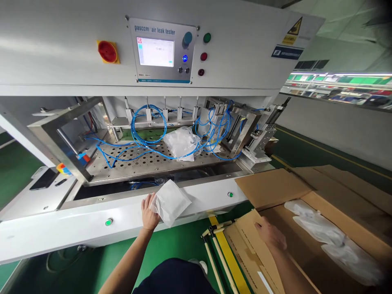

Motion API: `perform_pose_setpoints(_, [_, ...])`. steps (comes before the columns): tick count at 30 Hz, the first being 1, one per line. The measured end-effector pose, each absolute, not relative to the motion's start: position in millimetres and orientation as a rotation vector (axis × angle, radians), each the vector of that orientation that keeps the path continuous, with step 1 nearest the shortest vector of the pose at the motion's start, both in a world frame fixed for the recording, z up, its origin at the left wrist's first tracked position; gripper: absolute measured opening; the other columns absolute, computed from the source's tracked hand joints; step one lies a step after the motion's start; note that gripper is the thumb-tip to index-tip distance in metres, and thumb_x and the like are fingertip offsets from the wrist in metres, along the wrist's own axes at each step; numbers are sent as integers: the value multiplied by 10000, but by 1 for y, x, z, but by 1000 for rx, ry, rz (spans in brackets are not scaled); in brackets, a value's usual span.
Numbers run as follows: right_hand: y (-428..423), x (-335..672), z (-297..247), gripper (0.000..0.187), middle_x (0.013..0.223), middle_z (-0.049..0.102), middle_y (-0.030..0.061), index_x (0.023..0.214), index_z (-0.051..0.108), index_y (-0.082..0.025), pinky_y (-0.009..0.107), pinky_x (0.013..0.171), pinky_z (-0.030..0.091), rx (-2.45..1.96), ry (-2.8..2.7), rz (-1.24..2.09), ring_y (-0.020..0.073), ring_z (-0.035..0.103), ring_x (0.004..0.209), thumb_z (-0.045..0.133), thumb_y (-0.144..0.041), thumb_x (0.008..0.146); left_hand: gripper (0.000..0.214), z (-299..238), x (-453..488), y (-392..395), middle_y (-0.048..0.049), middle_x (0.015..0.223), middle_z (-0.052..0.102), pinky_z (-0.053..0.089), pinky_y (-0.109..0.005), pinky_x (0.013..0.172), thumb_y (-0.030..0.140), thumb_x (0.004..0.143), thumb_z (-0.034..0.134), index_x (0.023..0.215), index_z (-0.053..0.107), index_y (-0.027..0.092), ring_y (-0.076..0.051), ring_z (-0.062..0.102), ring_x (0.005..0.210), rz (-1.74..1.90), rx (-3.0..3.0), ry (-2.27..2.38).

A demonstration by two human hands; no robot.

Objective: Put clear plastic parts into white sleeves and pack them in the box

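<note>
White metal housing [235,45] overhangs a perforated worktop [143,165]. Off the worktop's right front corner, a cardboard box [346,220] stands open. In front of its front edge, a white packet [172,203] is pinched by the left hand's fingers [147,202]. The right hand [271,234] touches a box flap; whether its fingers grip, I cannot tell.

Lighting: was bright and diffuse. Screen [155,52]: glowed white, fine text washed out. Blue-lit button [185,58], right of screen: shone. 2 green-lit buttons [108,222], below screen: glowed. Floor [88,269], below and left of screen: was deeply shadowed. Shelving [339,87], far right of screen: was blurred. Carton [275,188], lower right of screen: looked stretched by wide-angle distortion.
</note>
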State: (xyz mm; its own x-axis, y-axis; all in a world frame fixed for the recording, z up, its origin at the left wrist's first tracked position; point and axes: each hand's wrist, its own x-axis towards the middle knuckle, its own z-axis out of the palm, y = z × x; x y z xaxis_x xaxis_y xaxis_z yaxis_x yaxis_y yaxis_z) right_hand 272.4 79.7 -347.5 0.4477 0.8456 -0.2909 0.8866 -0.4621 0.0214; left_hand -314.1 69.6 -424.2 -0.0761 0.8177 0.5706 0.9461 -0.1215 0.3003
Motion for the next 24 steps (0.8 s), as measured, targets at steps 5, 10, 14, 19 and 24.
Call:
perform_pose_setpoints(5, [79, 269, -343, 437, 1091, 781, 202, 1355, 617, -171, 452, 804, 575, 2525, 1522, -339, 380, 772, 1034, 372, -420, 1092, 658, -424, -313, 70, -155, 1623, 521, 171, -575, 1327, 227, 956, 558, 1608, 495, 165, -366, 381, 1555, -974, -1995, -1969])
perform_pose_setpoints(10, [79, 269, -342, 425, 1075, 784, 211, 1329, 631, -179, 466, 811, 583, 2532, 1520, -345, 385, 774, 1027, 375, -414, 1084, 653, -424, -313, 70, -160, 1618, 526, 184, -585, 1320, 230, 962, 568, 1606, 490, 153, -372, 377, 1555, -979, -1984, -1953])
perform_pose_setpoints(14, [79, 269, -341, 438, 1100, 782, 218, 1323, 626, -173, 465, 818, 582, 2524, 1534, -342, 387, 769, 1049, 369, -432, 1081, 637, -424, -312, 70, -160, 1616, 528, 176, -575, 1323, 231, 970, 560, 1597, 495, 142, -363, 386, 1550, -961, -1976, -1950])
perform_pose_setpoints(19, [79, 266, -337, 449, 1096, 779, 218, 1330, 620, -165, 459, 806, 580, 2515, 1531, -354, 383, 769, 1047, 371, -438, 1077, 626, -423, -312, 70, -161, 1621, 523, 155, -557, 1328, 243, 976, 541, 1588, 497, 120, -353, 391, 1550, -959, -1982, -1956])
perform_pose_setpoints(24, [79, 266, -338, 399, 1111, 780, 205, 1290, 617, -205, 443, 790, 560, 2530, 1514, -328, 370, 767, 1065, 364, -435, 1082, 625, -423, -312, 71, -149, 1619, 528, 148, -543, 1331, 256, 971, 540, 1583, 514, 129, -355, 391, 1549, -976, -1975, -1966])
